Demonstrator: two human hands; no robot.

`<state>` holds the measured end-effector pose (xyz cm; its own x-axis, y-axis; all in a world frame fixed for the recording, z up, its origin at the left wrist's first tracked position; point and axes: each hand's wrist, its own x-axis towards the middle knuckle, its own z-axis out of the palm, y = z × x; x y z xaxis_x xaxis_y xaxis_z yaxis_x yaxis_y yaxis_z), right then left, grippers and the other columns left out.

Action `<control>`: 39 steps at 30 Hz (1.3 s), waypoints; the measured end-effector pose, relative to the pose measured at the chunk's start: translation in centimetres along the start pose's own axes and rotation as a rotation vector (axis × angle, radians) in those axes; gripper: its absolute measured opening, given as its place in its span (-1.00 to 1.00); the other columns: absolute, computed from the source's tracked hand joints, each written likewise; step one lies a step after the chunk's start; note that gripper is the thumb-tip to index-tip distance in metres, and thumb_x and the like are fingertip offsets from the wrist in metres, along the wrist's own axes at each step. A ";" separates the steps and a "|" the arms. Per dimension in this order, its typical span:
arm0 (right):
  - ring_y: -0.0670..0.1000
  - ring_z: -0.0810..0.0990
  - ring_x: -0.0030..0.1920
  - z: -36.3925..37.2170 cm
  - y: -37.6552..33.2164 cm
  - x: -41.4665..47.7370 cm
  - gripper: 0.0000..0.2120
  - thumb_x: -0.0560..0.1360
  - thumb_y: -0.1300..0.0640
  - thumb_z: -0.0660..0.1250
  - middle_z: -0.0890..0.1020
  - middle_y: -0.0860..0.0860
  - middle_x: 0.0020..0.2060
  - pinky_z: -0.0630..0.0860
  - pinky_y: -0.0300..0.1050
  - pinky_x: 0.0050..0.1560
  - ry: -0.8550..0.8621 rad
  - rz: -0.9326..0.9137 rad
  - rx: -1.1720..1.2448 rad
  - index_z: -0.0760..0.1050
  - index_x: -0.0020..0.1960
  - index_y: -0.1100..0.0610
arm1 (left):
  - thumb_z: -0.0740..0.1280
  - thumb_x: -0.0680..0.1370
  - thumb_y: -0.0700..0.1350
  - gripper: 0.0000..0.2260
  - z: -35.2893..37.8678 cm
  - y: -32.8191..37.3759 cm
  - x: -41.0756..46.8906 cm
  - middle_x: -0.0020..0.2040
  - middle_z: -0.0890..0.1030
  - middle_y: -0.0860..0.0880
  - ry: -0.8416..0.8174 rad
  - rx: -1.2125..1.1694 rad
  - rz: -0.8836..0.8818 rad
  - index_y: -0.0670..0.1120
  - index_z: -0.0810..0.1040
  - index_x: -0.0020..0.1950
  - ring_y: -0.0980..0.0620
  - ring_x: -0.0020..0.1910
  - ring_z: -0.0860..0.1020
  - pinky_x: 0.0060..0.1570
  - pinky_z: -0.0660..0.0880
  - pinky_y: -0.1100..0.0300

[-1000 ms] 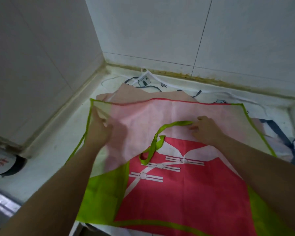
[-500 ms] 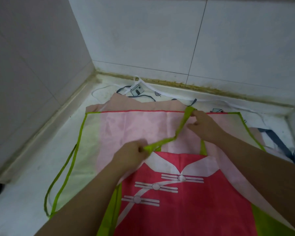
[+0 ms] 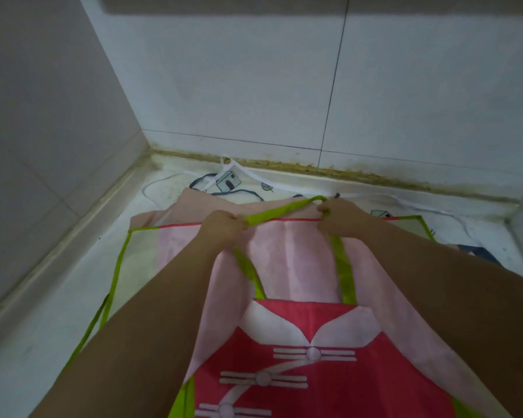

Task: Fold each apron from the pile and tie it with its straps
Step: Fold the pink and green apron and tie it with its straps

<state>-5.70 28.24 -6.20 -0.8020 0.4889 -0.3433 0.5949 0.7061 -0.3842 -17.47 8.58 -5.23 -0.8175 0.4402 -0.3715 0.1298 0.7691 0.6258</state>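
A red apron [image 3: 329,375] with white frog-button print and lime-green trim lies flat on the counter, its pale pink reverse side [image 3: 296,260] folded up toward the wall. The green neck strap [image 3: 280,213] is stretched taut between my hands above the fold's far edge. My left hand [image 3: 221,227] grips the strap's left part. My right hand [image 3: 340,215] pinches its right part near the top of the loop. A green waist strap [image 3: 109,297] trails off the apron's left side.
More aprons lie beneath: a pink one [image 3: 194,203] and a white one with dark line drawings [image 3: 228,182], its white straps [image 3: 242,171] reaching the back wall. A navy strap [image 3: 477,251] shows at right. Tiled walls close the counter [image 3: 58,312] at left and back.
Both hands took hold of the green neck strap and pulled it away from me, straightening it toward the folded apron's far edge. The left hand moved from the apron's left side to the strap.
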 end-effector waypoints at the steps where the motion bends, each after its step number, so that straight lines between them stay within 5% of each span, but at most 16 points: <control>1: 0.11 0.42 0.30 0.2 -0.1 0.3 -0.54 0.51 0.22 0.26 0.43 0.14 0.35 0.37 -0.22 0.17 0.051 -0.017 0.020 0.37 0.40 0.20 | 0.32 0.54 -0.11 -0.76 0.0 0.8 0.6 -0.34 0.42 -0.11 -0.028 -0.065 -0.025 -0.20 0.47 -0.29 -0.03 -0.38 0.38 -0.46 0.23 0.21; 4: 0.00 0.54 0.03 1.1 -0.4 1.1 -0.62 0.51 0.26 0.26 0.56 0.11 0.20 0.39 -0.47 -0.20 0.179 -0.052 0.259 0.47 0.32 0.19 | 0.29 0.54 -0.18 -0.74 0.3 2.5 2.9 -0.37 0.37 -0.05 0.000 -0.370 -0.080 -0.09 0.36 -0.34 0.04 -0.44 0.34 -0.49 0.27 0.25; 6: -0.04 0.52 -0.03 1.5 -0.7 1.4 -0.62 0.52 0.25 0.24 0.57 0.07 0.12 0.35 -0.42 -0.31 0.189 -0.079 0.314 0.47 0.33 0.17 | 0.27 0.53 -0.25 -0.80 0.9 2.7 4.1 -0.33 0.46 -0.06 0.065 -0.487 -0.063 -0.09 0.45 -0.30 -0.05 -0.33 0.47 -0.31 0.46 0.19; 8: 0.06 0.55 0.06 1.8 -0.9 1.3 -0.63 0.54 0.24 0.19 0.57 0.09 0.11 0.44 -0.25 -0.14 0.107 -0.098 0.215 0.44 0.34 0.17 | 0.31 0.50 -0.24 -0.92 2.0 2.4 5.0 -0.16 0.58 -0.15 0.070 -0.392 0.021 -0.14 0.59 -0.08 -0.11 -0.08 0.54 -0.04 0.48 0.10; 11: 0.24 0.57 0.07 2.0 -0.8 0.2 -0.79 0.54 0.27 0.18 0.60 0.19 -0.03 0.49 -0.03 -0.01 0.169 -0.149 0.181 0.53 0.09 0.29 | 0.30 0.56 -0.16 -0.58 3.6 1.7 4.6 0.34 0.46 -0.21 0.126 -0.060 0.167 -0.21 0.39 0.40 -0.15 0.32 0.42 0.29 0.30 0.14; 15: 0.20 0.49 0.23 3.1 0.3 -3.9 -0.68 0.46 0.28 0.33 0.57 0.21 0.17 0.33 -0.16 0.23 0.366 -0.263 0.200 0.56 0.21 0.23 | 0.25 0.56 -0.23 -0.68 3.8 -0.5 -0.8 0.30 0.43 -0.19 0.288 -0.079 0.460 -0.19 0.48 0.32 -0.11 0.29 0.43 0.33 0.30 0.20; 17: 0.22 0.53 0.18 4.7 1.0 -7.4 -0.64 0.42 0.14 0.31 0.57 0.19 0.18 0.41 0.02 0.26 0.391 -0.384 0.109 0.58 0.18 0.18 | 0.19 0.53 -0.15 -0.66 4.5 -2.7 -5.2 0.30 0.44 -0.11 0.286 0.008 0.594 -0.11 0.51 0.29 -0.04 0.27 0.43 0.29 0.28 0.25; 22: 0.10 0.48 0.24 10.0 3.3 -17.1 -0.53 0.45 -0.14 0.16 0.54 0.08 0.24 0.40 0.10 0.25 0.314 -0.452 -0.162 0.53 0.24 0.06 | 0.18 0.53 0.14 -0.59 9.1 -8.9 -15.5 0.44 0.37 0.00 0.155 0.407 0.863 0.08 0.45 0.34 -0.02 0.40 0.33 0.39 0.14 -0.13; 25: 0.09 0.36 0.34 12.4 5.6 -18.6 -0.42 0.52 -0.29 0.01 0.46 0.11 0.34 0.38 0.29 0.24 0.147 -0.419 -0.377 0.45 0.35 0.03 | 0.10 0.52 0.29 -0.47 11.1 -12.6 -17.2 0.50 0.28 -0.06 0.083 0.679 0.758 0.10 0.36 0.42 -0.11 0.46 0.28 0.35 0.15 -0.35; 29: 0.12 0.41 0.36 13.1 7.2 -17.8 -0.32 0.57 -0.31 -0.21 0.44 0.12 0.37 0.35 0.30 0.29 0.024 -0.364 -0.431 0.43 0.37 0.05 | 0.03 0.51 0.34 -0.42 10.8 -15.9 -17.6 0.46 0.35 -0.09 0.088 0.750 0.530 0.10 0.33 0.45 -0.15 0.41 0.37 0.33 0.07 -0.31; 33: 0.17 0.48 0.27 12.1 7.3 -19.4 -0.46 0.53 -0.19 0.03 0.52 0.16 0.27 0.40 0.22 0.25 0.221 -0.343 -0.353 0.50 0.29 0.12 | -0.01 0.49 0.36 -0.37 10.2 -16.4 -18.3 0.48 0.33 -0.10 0.146 0.749 0.392 0.10 0.33 0.46 -0.16 0.44 0.32 0.33 0.06 -0.36; 37: 0.19 0.57 0.12 11.3 9.5 -24.1 -0.44 0.45 -0.23 0.11 0.60 0.14 0.14 0.49 0.11 0.14 0.410 -0.083 -0.186 0.53 0.23 0.12 | 0.03 0.49 0.28 -0.39 10.6 -16.4 -19.2 0.41 0.40 -0.20 0.218 0.710 0.314 -0.01 0.45 0.40 -0.23 0.38 0.39 0.24 0.12 -0.46; 39: 0.18 0.58 0.09 9.9 11.3 -26.0 -0.40 0.44 -0.31 0.17 0.62 0.10 0.11 0.48 0.05 0.10 0.372 0.072 -0.186 0.49 0.27 0.09 | 0.06 0.49 0.20 -0.43 11.1 -15.6 -19.9 0.36 0.44 -0.25 0.286 0.669 0.296 -0.08 0.49 0.35 -0.27 0.33 0.42 0.17 0.13 -0.52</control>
<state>22.44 18.39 -10.08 -0.7444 0.6675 -0.0179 0.6571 0.7276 -0.1972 3.04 -7.06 -15.20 -0.7973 0.6036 -0.0062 0.6007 0.7943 0.0913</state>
